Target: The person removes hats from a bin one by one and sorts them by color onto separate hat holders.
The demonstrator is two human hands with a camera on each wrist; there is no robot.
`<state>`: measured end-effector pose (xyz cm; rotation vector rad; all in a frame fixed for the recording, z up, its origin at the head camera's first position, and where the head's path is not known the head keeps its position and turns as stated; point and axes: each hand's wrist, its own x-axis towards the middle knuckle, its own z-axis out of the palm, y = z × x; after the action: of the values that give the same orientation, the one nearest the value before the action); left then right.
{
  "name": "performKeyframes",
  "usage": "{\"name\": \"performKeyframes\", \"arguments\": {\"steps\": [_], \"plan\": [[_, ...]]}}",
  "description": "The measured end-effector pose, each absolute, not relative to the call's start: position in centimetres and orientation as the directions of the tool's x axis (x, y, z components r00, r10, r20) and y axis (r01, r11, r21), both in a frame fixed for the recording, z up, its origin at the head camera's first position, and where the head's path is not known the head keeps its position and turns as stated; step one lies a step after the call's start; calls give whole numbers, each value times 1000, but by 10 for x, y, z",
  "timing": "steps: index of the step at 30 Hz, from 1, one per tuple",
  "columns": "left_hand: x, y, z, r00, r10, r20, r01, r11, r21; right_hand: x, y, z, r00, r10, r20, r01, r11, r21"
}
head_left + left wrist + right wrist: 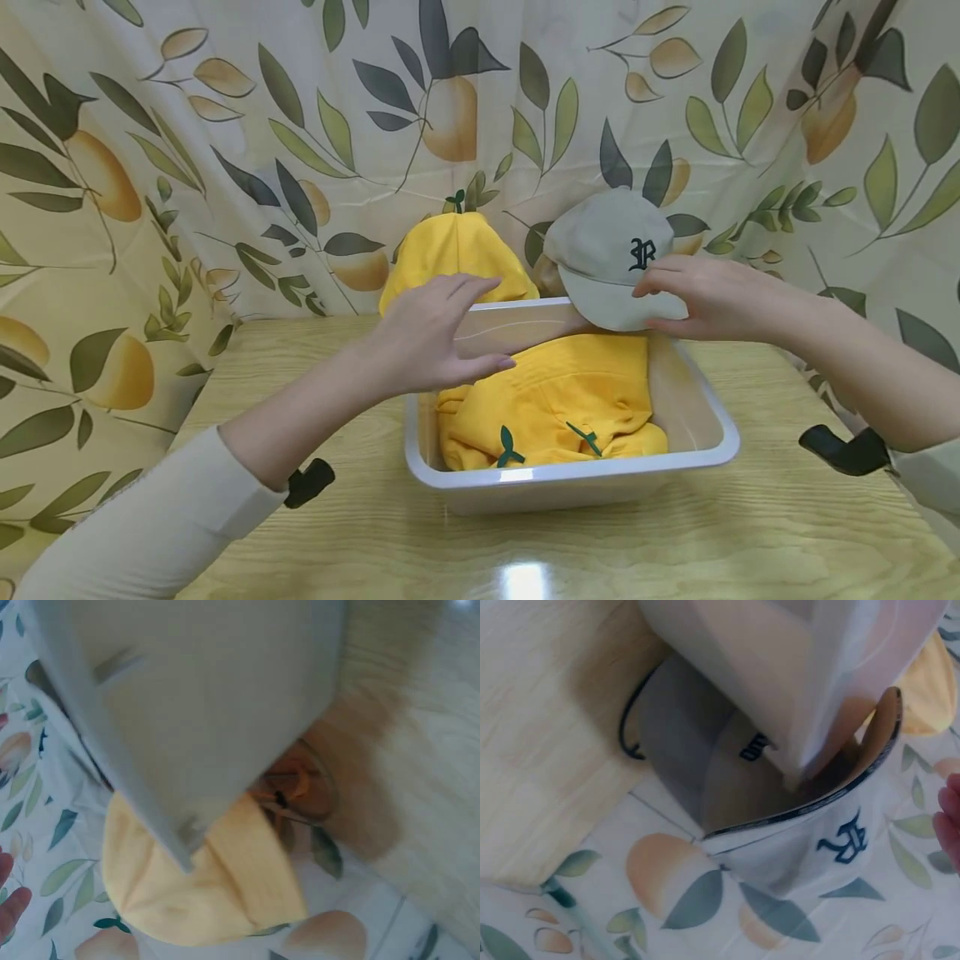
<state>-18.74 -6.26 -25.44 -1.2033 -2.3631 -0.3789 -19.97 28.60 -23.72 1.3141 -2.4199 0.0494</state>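
Note:
A white plastic tub (572, 475) stands on the table with folded yellow cloth (577, 375) inside, two green sprout shapes on it. A yellow hat (457, 246) with a green sprout on top stands behind the tub's back left. At the back right corner is a light grey cap (611, 237) with a dark letter emblem; its opening faces the tub corner in the right wrist view. My left hand (438, 333) is spread over the tub's left side, holding nothing. My right hand (705, 296) has loosely bent fingers, thumb apart, overlapping the cap's brim in the head view.
A curtain (300, 125) printed with leaves and fruit hangs behind the wooden table (352, 533) and along both sides. A black strap end (309, 483) sticks out below my left wrist, another (843, 450) below my right wrist.

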Motion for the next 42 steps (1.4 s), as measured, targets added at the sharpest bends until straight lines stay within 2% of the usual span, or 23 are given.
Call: {"name": "performKeyframes", "arguments": {"steps": [2, 9, 11, 17, 22, 29, 34, 37, 40, 42], "plan": [[-183, -72, -260, -503, 686, 526, 816, 577, 28, -202, 280, -235, -470, -810, 351, -828, 542, 144], [-161, -107, -283, -552, 685, 475, 797, 601, 61, -200, 251, -227, -531, -799, 281, -813, 574, 94], [-154, -116, -292, -550, 684, 479, 798, 600, 60, -201, 241, -227, -524, -812, 258, -828, 556, 69], [-139, -128, -316, -531, 694, 487, 801, 599, 20, -205, 210, -230, -513, -846, 147, -855, 519, 0], [-132, -126, -330, -572, 707, 416, 771, 637, -22, -212, 186, -230, -515, -856, 40, -855, 511, -85], [-130, -123, -337, -644, 704, 299, 736, 677, -10, -229, 154, -243, -397, -915, -75, -874, 401, -274], [-131, -121, -339, -666, 705, 245, 730, 684, 16, -239, 132, -258, -399, -888, -228, -795, 459, -396], [-130, -123, -343, -675, 701, 228, 726, 686, 40, -244, 116, -272, -375, -869, -322, -735, 490, -469], [-130, -124, -347, -680, 696, 231, 722, 690, 49, -248, 102, -288, -326, -864, -383, -711, 491, -503], [-130, -123, -347, -681, 697, 226, 722, 691, 44, -249, 97, -297, -303, -860, -411, -743, 483, -463]]}}
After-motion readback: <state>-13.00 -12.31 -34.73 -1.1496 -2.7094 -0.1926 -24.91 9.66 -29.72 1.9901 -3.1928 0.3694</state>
